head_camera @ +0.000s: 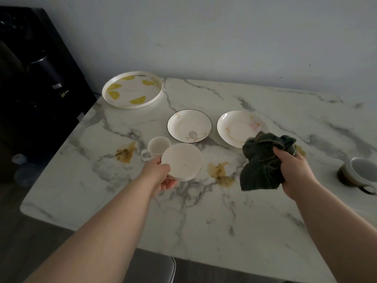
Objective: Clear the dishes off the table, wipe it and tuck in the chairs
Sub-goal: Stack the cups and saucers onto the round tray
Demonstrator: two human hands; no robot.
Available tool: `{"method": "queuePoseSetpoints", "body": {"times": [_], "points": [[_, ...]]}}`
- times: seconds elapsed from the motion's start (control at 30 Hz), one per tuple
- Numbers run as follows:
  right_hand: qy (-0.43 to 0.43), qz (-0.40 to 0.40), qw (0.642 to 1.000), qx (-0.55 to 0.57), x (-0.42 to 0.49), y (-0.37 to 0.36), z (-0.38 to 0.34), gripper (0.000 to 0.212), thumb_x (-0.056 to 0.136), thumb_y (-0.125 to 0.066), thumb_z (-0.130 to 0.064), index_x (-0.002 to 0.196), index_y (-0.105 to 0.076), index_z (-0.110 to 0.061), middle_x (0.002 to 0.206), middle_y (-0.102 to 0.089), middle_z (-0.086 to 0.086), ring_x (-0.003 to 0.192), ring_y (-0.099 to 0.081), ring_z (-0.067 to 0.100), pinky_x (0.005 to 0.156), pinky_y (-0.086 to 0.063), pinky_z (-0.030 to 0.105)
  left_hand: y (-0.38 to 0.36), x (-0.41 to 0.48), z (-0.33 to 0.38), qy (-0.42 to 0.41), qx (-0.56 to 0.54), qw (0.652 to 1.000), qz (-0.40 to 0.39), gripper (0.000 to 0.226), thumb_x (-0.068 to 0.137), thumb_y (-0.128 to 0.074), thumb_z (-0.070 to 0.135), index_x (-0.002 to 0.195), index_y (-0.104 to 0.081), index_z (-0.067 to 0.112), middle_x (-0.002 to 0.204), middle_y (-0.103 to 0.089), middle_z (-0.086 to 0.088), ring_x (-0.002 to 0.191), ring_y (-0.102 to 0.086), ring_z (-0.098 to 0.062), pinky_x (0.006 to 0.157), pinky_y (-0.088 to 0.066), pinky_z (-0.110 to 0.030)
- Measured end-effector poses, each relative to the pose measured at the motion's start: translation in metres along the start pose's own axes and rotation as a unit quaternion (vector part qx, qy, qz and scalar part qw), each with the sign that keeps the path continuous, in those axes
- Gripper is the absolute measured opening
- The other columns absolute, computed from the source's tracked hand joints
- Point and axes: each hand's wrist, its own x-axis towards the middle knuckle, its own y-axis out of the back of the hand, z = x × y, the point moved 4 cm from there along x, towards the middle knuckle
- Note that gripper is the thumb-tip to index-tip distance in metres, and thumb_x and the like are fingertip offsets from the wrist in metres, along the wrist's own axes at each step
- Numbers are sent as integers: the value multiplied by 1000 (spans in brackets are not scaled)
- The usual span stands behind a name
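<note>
While my left hand (161,176) pinches the bowl's (181,161) near rim, thumb on top and fingers beneath, the bowl is left of the desk's (204,221) middle, just beside the cup (157,148); lifted or resting, I cannot tell. My right hand (293,172) is curled round the cloth (263,162), over the right plate's (238,127) near edge. The left plate (189,126) lies behind the bowl, the tray (132,89) at the far left corner, the mug (359,172) near the right edge. Stains (221,173) flank the bowl. Broad marble runs to the near edge.
</note>
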Motion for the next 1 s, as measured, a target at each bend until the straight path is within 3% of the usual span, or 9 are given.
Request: {"method": "queuePoseSetpoints", "body": {"times": [0.23, 0.37, 0.5, 0.6, 0.67, 0.73, 0.8, 0.87, 1.0], "points": [[20, -29, 962, -270, 37, 8, 30, 23, 94, -54, -35, 96, -59, -13, 75, -58, 9, 66, -52, 24, 66, -41, 32, -32, 9, 31, -60, -4, 997, 46, 29, 91, -40, 1, 110, -54, 18, 92, -61, -12, 68, -63, -31, 59, -58, -36], [25, -106, 928, -356, 50, -37, 81, 45, 97, -46, -39, 136, -48, -18, 141, -49, 9, 131, -41, 28, 101, -33, 30, -39, 12, 29, -62, 3, 996, 60, 28, 91, -40, 2, 112, -52, 18, 83, -62, -10, 64, -64, -27, 48, -56, -28], [90, -203, 808, -546, 45, -88, 112, 61, 97, -33, -48, 152, -13, -32, 162, 4, -7, 148, 10, 28, 119, 0, 49, -34, 17, 26, -58, -6, 996, 67, 26, 92, -40, 3, 111, -53, 16, 83, -63, -13, 62, -65, -27, 45, -56, -26], [120, -279, 692, -655, 27, -102, 125, 64, 91, -38, -59, 148, -28, -31, 161, 14, -5, 146, 16, 31, 117, 2, 54, -25, 21, 26, -56, -12, 996, 62, 28, 92, -40, 4, 114, -52, 17, 87, -64, -14, 63, -66, -27, 46, -55, -26], [97, -326, 656, -673, 15, -101, 121, 70, 84, -41, -69, 145, -34, -35, 161, 10, -5, 147, 13, 30, 117, 2, 55, -20, 22, 27, -54, -12, 997, 56, 29, 92, -40, 5, 115, -52, 18, 87, -64, -14, 63, -67, -27, 47, -56, -27], [70, -315, 702, -635, 8, -100, 102, 59, 86, -37, -69, 136, -47, -40, 159, -21, -5, 147, -13, 25, 117, -4, 53, -13, 23, 29, -55, -12, 997, 50, 29, 91, -41, 4, 114, -54, 18, 85, -64, -15, 63, -68, -29, 48, -56, -28], [78, -224, 818, -524, 8, -100, 74, 45, 92, -36, -59, 117, -62, -33, 126, -61, -2, 121, -52, 23, 112, -29, 48, -8, 22, 33, -54, -16, 998, 38, 31, 90, -42, 4, 113, -55, 20, 85, -64, -15, 61, -68, -31, 51, -57, -31], [68, -151, 919, -358, 10, -103, 50, 38, 94, -41, -51, 110, -65, -25, 107, -68, 3, 98, -62, 23, 95, -47, 42, -3, 20, 38, -51, -18, 998, 23, 33, 90, -43, 4, 114, -56, 22, 86, -64, -14, 61, -67, -32, 53, -59, -32], [-22, -214, 964, -154, 2, -131, 28, 19, 91, -56, -42, 106, -62, -31, 112, -63, 1, 86, -64, 21, 85, -54, 41, 2, 15, 54, -57, -14, 998, -20, 34, 90, -43, 4, 119, -55, 17, 88, -63, -15, 66, -65, -34, 56, -58, -33]]}}
